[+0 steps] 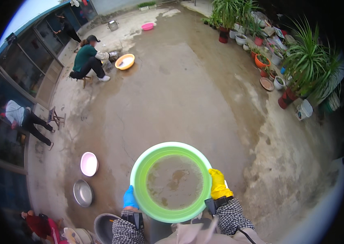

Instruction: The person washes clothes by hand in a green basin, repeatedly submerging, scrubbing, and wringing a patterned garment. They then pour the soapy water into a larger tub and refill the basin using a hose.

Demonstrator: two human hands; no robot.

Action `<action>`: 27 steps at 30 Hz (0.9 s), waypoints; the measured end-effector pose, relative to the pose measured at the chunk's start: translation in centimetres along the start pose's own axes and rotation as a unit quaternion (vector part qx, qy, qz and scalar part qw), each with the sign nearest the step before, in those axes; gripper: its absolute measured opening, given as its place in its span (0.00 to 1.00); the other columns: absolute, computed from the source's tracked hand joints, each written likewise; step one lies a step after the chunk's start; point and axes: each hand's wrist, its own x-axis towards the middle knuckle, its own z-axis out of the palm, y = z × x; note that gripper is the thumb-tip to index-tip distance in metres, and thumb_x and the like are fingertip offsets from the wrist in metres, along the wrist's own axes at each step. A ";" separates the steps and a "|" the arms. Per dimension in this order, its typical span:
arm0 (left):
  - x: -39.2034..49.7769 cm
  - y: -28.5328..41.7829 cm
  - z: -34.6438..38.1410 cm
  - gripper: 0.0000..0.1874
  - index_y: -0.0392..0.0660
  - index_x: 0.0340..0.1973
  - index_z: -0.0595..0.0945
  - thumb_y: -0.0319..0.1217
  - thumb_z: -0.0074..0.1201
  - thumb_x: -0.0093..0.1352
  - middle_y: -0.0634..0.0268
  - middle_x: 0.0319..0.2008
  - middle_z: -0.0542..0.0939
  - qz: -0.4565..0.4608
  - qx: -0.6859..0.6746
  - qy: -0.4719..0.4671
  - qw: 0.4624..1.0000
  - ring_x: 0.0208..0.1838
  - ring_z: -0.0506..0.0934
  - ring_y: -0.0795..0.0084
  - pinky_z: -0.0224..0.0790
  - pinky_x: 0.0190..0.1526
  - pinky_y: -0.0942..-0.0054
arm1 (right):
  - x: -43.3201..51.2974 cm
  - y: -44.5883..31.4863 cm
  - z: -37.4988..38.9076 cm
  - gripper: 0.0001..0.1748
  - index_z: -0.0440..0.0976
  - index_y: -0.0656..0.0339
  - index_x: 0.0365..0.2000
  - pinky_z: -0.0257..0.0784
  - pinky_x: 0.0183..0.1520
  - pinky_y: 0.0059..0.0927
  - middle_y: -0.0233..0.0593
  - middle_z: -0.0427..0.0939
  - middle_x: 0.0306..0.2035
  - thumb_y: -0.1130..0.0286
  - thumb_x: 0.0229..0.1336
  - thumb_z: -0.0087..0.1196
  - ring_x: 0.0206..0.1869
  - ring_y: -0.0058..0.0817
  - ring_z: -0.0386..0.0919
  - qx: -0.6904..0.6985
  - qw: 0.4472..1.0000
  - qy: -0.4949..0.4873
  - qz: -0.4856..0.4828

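Observation:
A large round green plastic basin (140, 158) is held level in front of me, with murky brown water (175, 183) and some foam inside. My left hand (130, 198), in a blue glove, grips its left rim. On the right rim is my right hand (220, 184), in a yellow rubber glove, its thumb over the edge. Both forearms show checked sleeves with dark devices strapped at the wrists. Below the basin, part of a grey tub (101, 227) shows beside my left sleeve.
A pink basin (89, 164) and a metal basin (83, 193) lie on the wet concrete at left. A seated person (86, 58) is by an orange basin (125, 62); other people are along the left wall. Potted plants (288, 94) line the right side.

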 end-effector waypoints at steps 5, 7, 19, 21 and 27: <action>3.0 4.2 10.6 0.23 0.36 0.52 0.73 0.41 0.45 0.69 0.53 0.49 0.76 0.039 0.067 -0.049 0.996 0.49 0.75 0.58 0.66 0.52 0.61 | 7.0 -6.6 -4.0 0.16 0.76 0.68 0.37 0.67 0.46 0.33 0.44 0.79 0.37 0.64 0.57 0.49 0.41 0.33 0.75 0.028 0.998 0.042 0.034; 3.9 5.3 14.5 0.22 0.35 0.51 0.73 0.40 0.45 0.69 0.54 0.49 0.76 0.021 0.100 -0.053 0.993 0.49 0.75 0.60 0.66 0.51 0.62 | 8.1 -7.4 -5.2 0.17 0.75 0.68 0.39 0.67 0.47 0.33 0.44 0.78 0.40 0.63 0.56 0.50 0.42 0.32 0.73 0.045 0.997 0.065 0.009; 19.9 17.3 41.1 0.20 0.34 0.48 0.76 0.39 0.47 0.69 0.55 0.42 0.79 0.032 0.191 -0.127 0.973 0.41 0.77 0.64 0.70 0.44 0.66 | 32.9 -16.9 -7.2 0.19 0.75 0.69 0.38 0.68 0.42 0.31 0.41 0.77 0.35 0.61 0.54 0.53 0.36 0.31 0.73 0.143 0.982 0.112 0.052; 21.8 18.0 44.0 0.21 0.34 0.48 0.75 0.39 0.47 0.69 0.55 0.43 0.79 -0.004 0.119 -0.151 0.981 0.42 0.77 0.65 0.69 0.45 0.67 | 38.0 -18.7 -7.4 0.17 0.74 0.68 0.38 0.68 0.43 0.32 0.40 0.77 0.34 0.63 0.56 0.50 0.36 0.32 0.73 0.267 0.952 0.088 0.117; 27.9 22.7 54.5 0.22 0.34 0.49 0.75 0.40 0.46 0.69 0.56 0.44 0.79 0.037 0.116 -0.088 0.989 0.44 0.77 0.65 0.69 0.46 0.67 | 53.6 -25.8 -7.1 0.17 0.74 0.68 0.38 0.69 0.45 0.33 0.42 0.77 0.35 0.64 0.56 0.50 0.38 0.33 0.74 -0.005 0.998 0.041 -0.039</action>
